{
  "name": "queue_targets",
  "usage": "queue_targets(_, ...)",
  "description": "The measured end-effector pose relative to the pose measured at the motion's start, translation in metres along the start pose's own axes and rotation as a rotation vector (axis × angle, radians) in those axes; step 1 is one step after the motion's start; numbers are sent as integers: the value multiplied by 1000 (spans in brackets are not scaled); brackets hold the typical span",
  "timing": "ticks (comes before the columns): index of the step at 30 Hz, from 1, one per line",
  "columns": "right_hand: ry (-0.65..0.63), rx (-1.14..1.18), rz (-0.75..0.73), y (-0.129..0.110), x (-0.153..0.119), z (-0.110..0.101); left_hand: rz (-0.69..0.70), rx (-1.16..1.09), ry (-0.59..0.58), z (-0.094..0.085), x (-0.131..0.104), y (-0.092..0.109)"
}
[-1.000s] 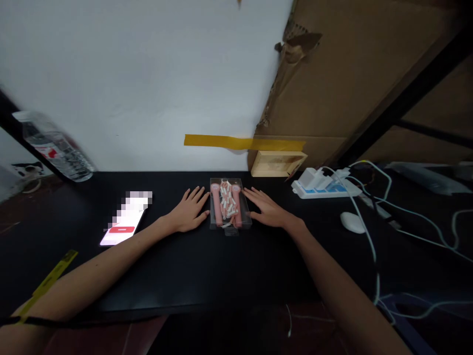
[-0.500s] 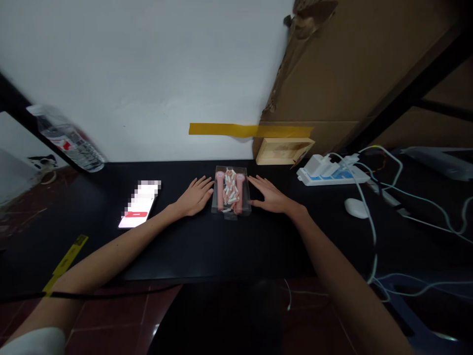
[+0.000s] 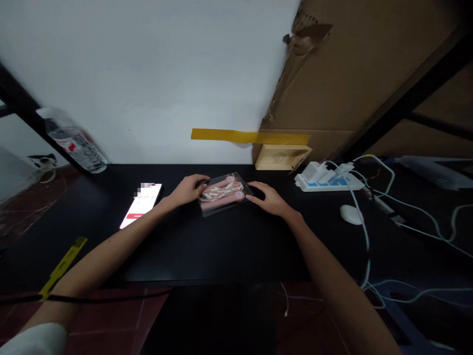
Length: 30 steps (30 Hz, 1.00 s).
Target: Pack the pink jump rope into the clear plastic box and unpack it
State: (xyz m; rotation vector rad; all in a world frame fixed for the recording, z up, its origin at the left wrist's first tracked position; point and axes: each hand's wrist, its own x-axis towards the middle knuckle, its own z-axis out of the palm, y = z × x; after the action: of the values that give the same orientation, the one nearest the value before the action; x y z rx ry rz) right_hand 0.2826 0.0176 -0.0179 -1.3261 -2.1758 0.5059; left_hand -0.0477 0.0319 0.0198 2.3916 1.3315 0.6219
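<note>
A clear plastic box point(image 3: 223, 193) with pink rods and small white and pink pieces inside is between my hands over the black table, turned at an angle. My left hand point(image 3: 189, 191) grips its left end, thumb on top near the edge. At the right corner, my right hand point(image 3: 269, 198) has its fingers and thumb on the box's edge. The undersides of the fingers are hidden.
Left of my left hand lies a lit phone point(image 3: 142, 204). A water bottle point(image 3: 79, 148) leans at the far left. Toward the right are a wooden frame point(image 3: 283, 157), a power strip point(image 3: 328, 180) with cables, and a white mouse point(image 3: 351, 215).
The box has been turned from upright to nearly sideways. Both hands, earlier flat beside it with spread fingers, have closed on its ends. The view has shifted slightly.
</note>
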Motion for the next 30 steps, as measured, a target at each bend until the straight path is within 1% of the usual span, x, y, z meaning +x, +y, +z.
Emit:
queue_targets(1,-8,22,-43,-4,0,0,-4,67,79,2,0,2)
queue_targets(2,-17,49,-84,-8,-1,0,4,132,134,6,-1,5)
queue_targets(3,-24,77,-118,-13,-1,1,23,179,144,11,-3,10)
queue_targets(5,-20,127,-152,-21,-1,1,64,258,77,24,-8,20)
queue_targets(7,27,151,-147,-25,0,1,63,342,85,37,-15,29)
queue_targets(9,97,147,-137,-25,-1,1,98,369,59,46,-19,34)
queue_targets(11,125,127,-150,-24,-2,0,125,385,33,50,-21,35)
queue_targets(14,56,79,-179,-22,-6,1,124,417,31,50,-22,35)
queue_targets(16,9,50,-164,-19,-7,4,112,436,42,48,-21,37)
queue_targets(20,-43,5,-93,-12,-6,8,63,473,35,36,-21,43)
queue_targets(22,-85,-22,-94,-11,-6,8,49,453,19,30,-20,43)
queue_targets(24,-129,-56,-112,-12,-7,7,68,410,19,26,-19,40)
queue_targets(26,-160,-100,-130,-15,-9,8,96,386,30,27,-19,34)
queue_targets(30,-156,-156,-130,-19,-13,16,124,438,-12,33,-18,23)
